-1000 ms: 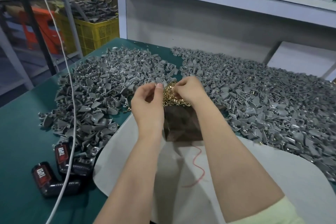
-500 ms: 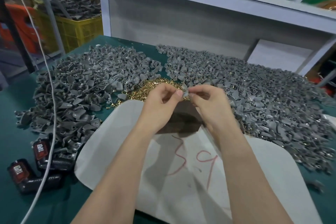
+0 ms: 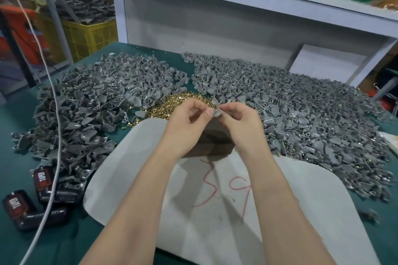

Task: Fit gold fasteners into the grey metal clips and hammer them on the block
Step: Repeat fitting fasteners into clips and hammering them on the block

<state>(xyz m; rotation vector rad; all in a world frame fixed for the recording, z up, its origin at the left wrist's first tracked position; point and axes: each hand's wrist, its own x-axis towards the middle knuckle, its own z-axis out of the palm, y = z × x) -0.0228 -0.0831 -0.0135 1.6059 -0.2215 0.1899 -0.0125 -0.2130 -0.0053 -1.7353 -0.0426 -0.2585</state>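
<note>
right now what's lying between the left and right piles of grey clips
In the head view, a heap of gold fasteners fills the near end of the gap; farther back it is bare green table.

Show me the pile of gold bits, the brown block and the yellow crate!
gold fasteners (image 3: 170,104): head view, middle of the pile.
block (image 3: 215,144): head view, its dark front face.
yellow crate (image 3: 90,36): head view, its mesh side wall.

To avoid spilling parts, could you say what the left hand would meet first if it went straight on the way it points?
The left hand points right and away, at the grey clip it pinches; just beyond is the right hand, though depth is unclear.
</note>
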